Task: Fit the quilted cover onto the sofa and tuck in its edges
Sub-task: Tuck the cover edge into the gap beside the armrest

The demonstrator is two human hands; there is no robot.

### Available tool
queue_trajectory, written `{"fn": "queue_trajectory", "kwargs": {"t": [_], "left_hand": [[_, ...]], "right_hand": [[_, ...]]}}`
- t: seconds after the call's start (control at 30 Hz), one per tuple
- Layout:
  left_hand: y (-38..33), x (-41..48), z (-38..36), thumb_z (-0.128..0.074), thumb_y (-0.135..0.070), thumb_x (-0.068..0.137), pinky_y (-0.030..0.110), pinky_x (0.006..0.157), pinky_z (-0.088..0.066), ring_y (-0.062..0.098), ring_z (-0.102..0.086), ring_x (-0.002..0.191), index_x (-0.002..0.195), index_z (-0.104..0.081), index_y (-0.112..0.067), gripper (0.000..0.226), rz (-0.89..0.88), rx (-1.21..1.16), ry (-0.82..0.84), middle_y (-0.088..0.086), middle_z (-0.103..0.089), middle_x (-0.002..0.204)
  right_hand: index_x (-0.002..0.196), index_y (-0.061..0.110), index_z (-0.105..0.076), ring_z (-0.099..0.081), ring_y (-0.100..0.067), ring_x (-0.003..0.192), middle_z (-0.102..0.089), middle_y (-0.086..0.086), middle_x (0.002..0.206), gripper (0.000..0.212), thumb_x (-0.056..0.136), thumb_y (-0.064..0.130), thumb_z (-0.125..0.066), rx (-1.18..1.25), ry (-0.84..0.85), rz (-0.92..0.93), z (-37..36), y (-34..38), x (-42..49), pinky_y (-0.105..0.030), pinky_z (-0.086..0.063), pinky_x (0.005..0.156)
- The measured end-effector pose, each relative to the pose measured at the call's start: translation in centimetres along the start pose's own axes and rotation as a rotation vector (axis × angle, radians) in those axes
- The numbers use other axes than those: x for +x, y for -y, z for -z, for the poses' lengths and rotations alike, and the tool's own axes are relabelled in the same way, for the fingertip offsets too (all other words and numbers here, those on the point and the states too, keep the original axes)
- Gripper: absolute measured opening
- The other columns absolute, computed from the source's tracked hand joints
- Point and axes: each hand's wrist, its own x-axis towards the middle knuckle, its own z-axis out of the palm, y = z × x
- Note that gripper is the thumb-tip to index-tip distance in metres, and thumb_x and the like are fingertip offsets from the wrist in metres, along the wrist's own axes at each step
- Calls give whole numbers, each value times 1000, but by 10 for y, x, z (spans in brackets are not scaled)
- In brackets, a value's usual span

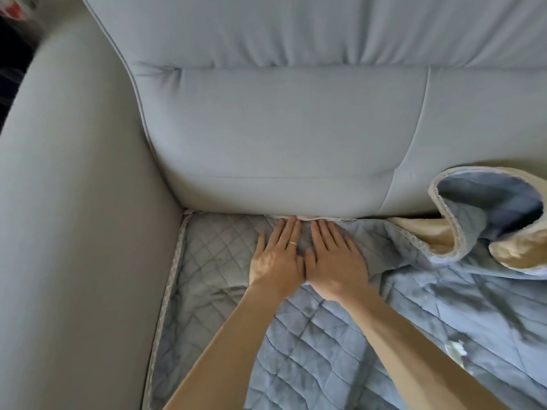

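Note:
A blue-grey quilted cover (pixel 296 344) lies over the seat of a pale grey sofa (pixel 281 137). My left hand (pixel 276 255) and my right hand (pixel 336 258) lie flat side by side on the cover, fingers straight. Their fingertips reach the crease where the seat meets the backrest, and the cover's trimmed edge runs along that crease. At the left the cover's border lies against the foot of the armrest (pixel 77 217). To the right the cover is bunched and folded back (pixel 485 220), showing its beige underside.
The sofa's armrest rises on the left and the padded backrest fills the top of the view. A dark area with a bit of red shows beyond the armrest at the top left (pixel 14 31).

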Motion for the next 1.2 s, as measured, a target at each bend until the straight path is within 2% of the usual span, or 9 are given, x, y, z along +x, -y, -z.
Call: {"fn": "queue_trajectory", "kwargs": {"t": [0.2,0.37,0.53,0.67,0.73,0.83,1.03,1.1,1.2], "left_hand": [[3,23,9,7,-64,82,42,119,13,3,12,148,155,5,-30,81,21,32,80,-17,5,163],[6,44,16,-9,-58,92,48,120,6,5,-2,149,156,-5,-31,70,34,62,145,-15,-8,163],[-6,23,11,-20,-49,98,49,121,2,11,-10,149,156,-17,-22,64,12,28,-32,-8,-20,162],[5,-10,4,-24,-48,94,46,122,0,17,2,151,157,-9,-22,70,114,-44,-87,-3,-5,165],[21,-12,6,-18,-58,88,48,121,5,18,8,150,156,0,-30,76,155,-21,-62,-6,4,164],[40,8,11,-10,-72,82,49,120,7,17,7,150,155,2,-37,82,138,13,-24,-11,0,164],[49,12,7,-12,-71,89,49,118,12,15,9,150,154,7,-38,76,93,22,15,-13,3,164],[49,7,18,-18,-67,92,51,118,9,14,5,150,156,-1,-34,74,80,3,24,-11,-2,164],[68,-37,23,-36,-52,96,49,121,-3,17,-6,150,153,-27,-21,65,257,-92,-190,0,-19,163]], "right_hand": [[156,21,-20,-14,-12,149,-18,5,162,60,98,38,-26,48,-53,-14,-5,-4,19,-33,-10,121],[153,24,-28,-31,-13,141,-34,6,156,55,99,37,-29,37,-68,-55,-4,-3,36,-32,-18,116],[156,22,-18,-18,-11,147,-21,6,162,58,102,40,-23,-5,-66,-39,-2,-1,19,-35,-13,120],[157,17,-9,2,-13,151,-4,2,165,66,100,48,-17,21,-4,-59,-6,9,-4,-42,3,121],[157,17,-9,3,-14,151,-3,1,165,71,97,54,-19,18,-12,-53,-7,12,-2,-43,4,121],[157,20,-10,-5,-15,151,-8,2,164,79,92,64,-16,3,-13,-45,-6,6,18,-43,-4,121],[157,21,-2,-5,-16,150,-5,3,165,78,93,65,-10,-8,67,-74,-9,6,31,-42,-2,122],[157,18,-5,-7,-17,150,-8,0,164,76,96,61,-17,-43,103,-91,1,10,29,-46,-7,121],[155,10,-16,-10,-21,150,-16,-8,163,70,98,50,-27,-24,36,-66,15,41,14,-53,-16,117]]}}
